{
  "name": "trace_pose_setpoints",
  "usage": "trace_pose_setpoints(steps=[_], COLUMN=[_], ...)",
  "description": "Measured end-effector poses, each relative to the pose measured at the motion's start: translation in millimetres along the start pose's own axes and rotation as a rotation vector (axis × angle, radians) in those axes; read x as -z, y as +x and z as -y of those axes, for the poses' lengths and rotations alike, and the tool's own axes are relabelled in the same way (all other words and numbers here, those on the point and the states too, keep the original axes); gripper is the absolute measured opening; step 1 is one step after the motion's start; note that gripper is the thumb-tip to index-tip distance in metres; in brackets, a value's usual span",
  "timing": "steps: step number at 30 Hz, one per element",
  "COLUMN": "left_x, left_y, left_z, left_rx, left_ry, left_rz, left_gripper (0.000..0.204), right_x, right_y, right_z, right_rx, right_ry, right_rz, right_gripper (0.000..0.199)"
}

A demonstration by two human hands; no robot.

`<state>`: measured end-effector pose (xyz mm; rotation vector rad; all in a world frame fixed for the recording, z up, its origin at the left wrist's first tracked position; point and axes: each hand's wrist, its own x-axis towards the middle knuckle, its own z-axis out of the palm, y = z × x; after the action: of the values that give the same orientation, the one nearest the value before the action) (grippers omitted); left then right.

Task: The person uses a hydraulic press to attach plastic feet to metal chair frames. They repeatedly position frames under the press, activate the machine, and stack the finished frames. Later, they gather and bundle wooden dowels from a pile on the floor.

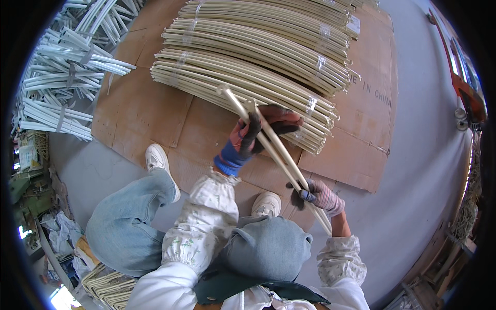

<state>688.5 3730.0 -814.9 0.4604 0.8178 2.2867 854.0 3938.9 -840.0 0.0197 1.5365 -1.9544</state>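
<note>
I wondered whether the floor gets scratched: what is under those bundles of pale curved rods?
The bundles of cream curved rods lie on flattened brown cardboard sheets, which rest on the grey floor. What is directly beneath the bundles is covered and cannot be seen.

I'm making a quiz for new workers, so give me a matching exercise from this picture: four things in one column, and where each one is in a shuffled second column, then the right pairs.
Things:
1. left hand
2. right hand
3. cream rod bundles
4. white rod bundles

Places:
A. stacked on the flattened cardboard
B. heaped at the far left, off the cardboard
C. gripping the upper part of the held rods
D. gripping the held rods lower down, near the knee

Pairs: 1-C, 2-D, 3-A, 4-B
</note>
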Motion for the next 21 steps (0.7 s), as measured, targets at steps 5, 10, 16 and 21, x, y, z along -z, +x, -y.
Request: trace_pose_setpoints(steps=[5, 10, 16, 21], left_x=[-31, -34, -51, -41], left_y=[22, 19, 27, 19], left_z=[11, 11, 25, 31], left_rx=[-0.045, -0.072, -0.325, -0.337], left_ry=[0.009, 0.235, 0.207, 0.092], left_rz=[-0.598, -0.487, -0.55, -0.425], left_gripper=[0.046, 0.063, 0.059, 0.056], right_x=[-17, -40, -60, -56], right_y=[-7, 0, 14, 19], right_z=[1, 16, 15, 17], right_rx=[0.182, 0.274, 0.358, 0.425], right_ry=[-0.75, -0.976, -0.869, -0.899], right_rz=[-0.975, -0.983, -1.077, -1.043], right_gripper=[0.042, 0.023, 0.031, 0.033])
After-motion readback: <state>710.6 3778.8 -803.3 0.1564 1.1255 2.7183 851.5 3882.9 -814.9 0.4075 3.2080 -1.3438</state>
